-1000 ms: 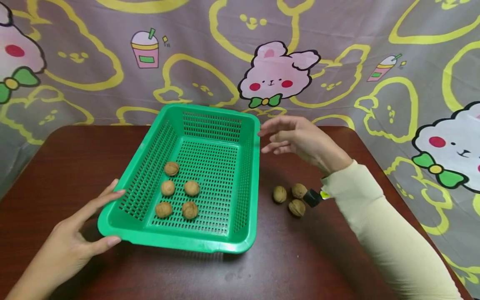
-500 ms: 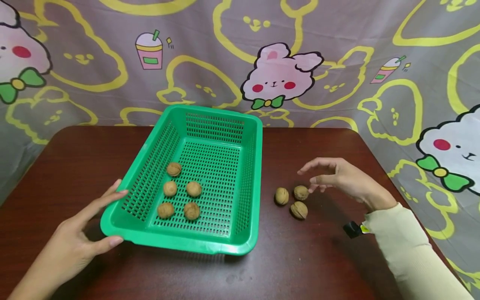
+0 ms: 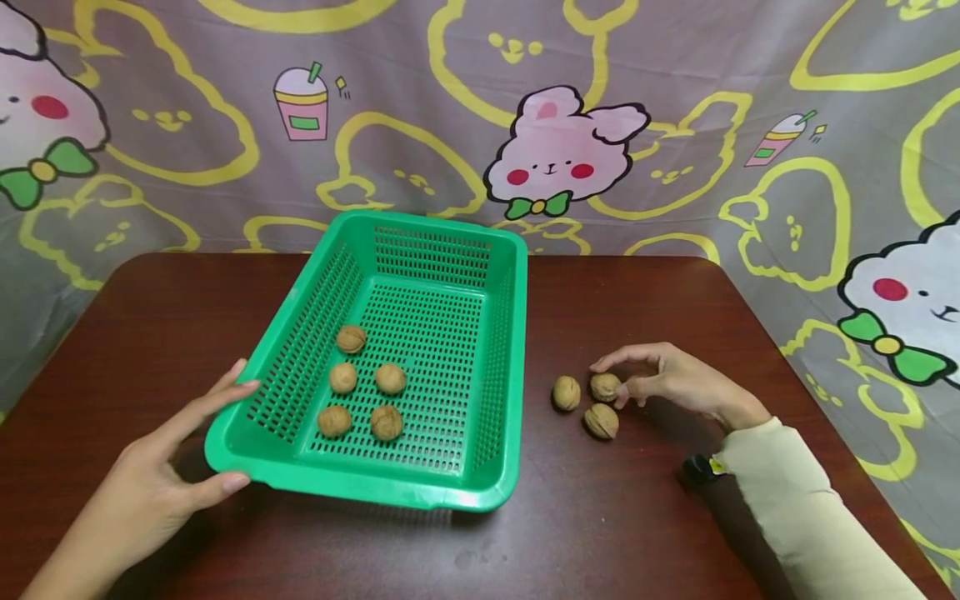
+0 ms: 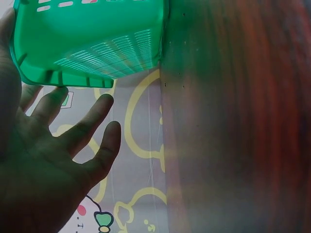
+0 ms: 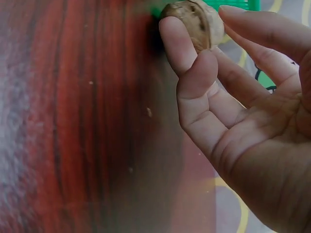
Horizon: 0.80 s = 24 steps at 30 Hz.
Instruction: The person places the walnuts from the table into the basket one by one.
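Two hands beside the green basket (image 3: 330, 483): left hand (image 3: 146, 479) spread wide at its near-left corner, thumb and fingertips at the rim; right hand (image 3: 693, 387) well right of it, narrowed, pinching a walnut (image 3: 604, 386). From the head view only, two more walnuts (image 3: 566, 393) just right of the basket, five walnuts (image 3: 390, 379) inside it. From the left wrist only, outer fingers (image 4: 104, 150) splayed near its wall. Dark tabletop (image 3: 637, 533) wide on both sides of the basket, far edge behind it, patterned cloth (image 3: 675, 50) beyond.

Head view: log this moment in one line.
left hand: touching basket rim; right hand: fingers around one walnut; in basket: five walnuts; outside: three walnuts
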Tool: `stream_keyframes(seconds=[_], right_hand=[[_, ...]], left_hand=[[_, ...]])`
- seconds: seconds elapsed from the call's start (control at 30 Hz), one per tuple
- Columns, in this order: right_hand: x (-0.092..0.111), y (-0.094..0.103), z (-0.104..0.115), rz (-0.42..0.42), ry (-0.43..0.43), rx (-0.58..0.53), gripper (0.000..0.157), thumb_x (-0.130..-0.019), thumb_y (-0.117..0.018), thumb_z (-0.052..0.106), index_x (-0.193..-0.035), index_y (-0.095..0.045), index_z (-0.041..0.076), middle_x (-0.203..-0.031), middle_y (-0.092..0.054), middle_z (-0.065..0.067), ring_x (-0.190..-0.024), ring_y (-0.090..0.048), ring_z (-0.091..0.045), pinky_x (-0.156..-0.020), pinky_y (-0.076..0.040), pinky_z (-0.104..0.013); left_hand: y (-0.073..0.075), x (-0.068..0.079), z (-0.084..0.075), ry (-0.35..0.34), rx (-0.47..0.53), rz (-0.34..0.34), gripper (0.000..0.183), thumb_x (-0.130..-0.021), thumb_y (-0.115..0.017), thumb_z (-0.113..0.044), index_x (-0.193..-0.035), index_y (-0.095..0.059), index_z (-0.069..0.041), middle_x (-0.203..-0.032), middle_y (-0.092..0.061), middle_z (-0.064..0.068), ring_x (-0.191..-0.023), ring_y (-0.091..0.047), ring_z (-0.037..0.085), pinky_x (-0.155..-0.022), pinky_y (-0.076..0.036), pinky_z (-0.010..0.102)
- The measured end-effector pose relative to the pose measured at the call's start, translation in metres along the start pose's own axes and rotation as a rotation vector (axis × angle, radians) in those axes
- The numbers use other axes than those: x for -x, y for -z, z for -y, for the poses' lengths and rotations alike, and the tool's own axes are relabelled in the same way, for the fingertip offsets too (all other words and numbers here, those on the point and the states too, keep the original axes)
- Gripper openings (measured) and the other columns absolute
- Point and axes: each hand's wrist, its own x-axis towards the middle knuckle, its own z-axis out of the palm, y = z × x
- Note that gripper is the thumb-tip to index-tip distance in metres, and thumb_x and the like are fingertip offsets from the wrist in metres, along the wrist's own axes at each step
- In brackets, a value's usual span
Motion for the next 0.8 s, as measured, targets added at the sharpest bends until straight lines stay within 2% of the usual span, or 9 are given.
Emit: stream_keyframes(seconds=[0.23,0.5,0.63,0.8], right_hand=[[-0.007,-0.002,-0.003,0.010,-0.008,-0.001,0.035,-0.098,-0.068,0.007,-0.134,-0.069,0.007,-0.129,-0.069,-0.009,-0.088,-0.075,-0.027,-0.072,-0.058,-0.035],[-0.011,-0.005,0.001,0.019,-0.014,0.013,0.034,-0.099,-0.069,0.009,-0.133,-0.068,0.007,-0.114,-0.072,-0.011,-0.088,-0.073,-0.023,-0.075,-0.058,-0.034],[-0.014,-0.007,0.004,-0.008,-0.004,0.050,0.032,-0.099,-0.065,0.003,-0.130,-0.068,0.007,-0.115,-0.069,-0.013,-0.087,-0.072,-0.024,-0.076,-0.058,-0.034],[-0.015,-0.005,0.012,-0.084,0.003,0.043,0.032,-0.098,-0.063,0.000,-0.129,-0.068,0.007,-0.121,-0.068,-0.014,-0.089,-0.072,-0.028,-0.079,-0.059,-0.036]], left_hand=[[0.000,0.000,0.000,-0.005,0.006,0.000,0.098,-0.071,-0.090,0.005,-0.158,-0.048,-0.015,-0.173,-0.030,-0.009,-0.135,-0.040,-0.022,-0.098,-0.029,0.002],[0.000,0.001,0.001,-0.001,-0.008,-0.003,0.099,-0.071,-0.091,0.003,-0.158,-0.047,-0.016,-0.173,-0.030,-0.010,-0.132,-0.040,-0.023,-0.097,-0.028,0.001],[0.000,0.001,0.002,0.003,-0.012,-0.001,0.098,-0.072,-0.091,0.002,-0.158,-0.048,-0.017,-0.173,-0.030,-0.010,-0.132,-0.040,-0.023,-0.096,-0.028,0.002],[0.000,0.000,0.002,0.012,-0.020,0.007,0.098,-0.073,-0.091,0.000,-0.158,-0.047,-0.019,-0.173,-0.029,-0.010,-0.132,-0.039,-0.023,-0.094,-0.028,0.002]])
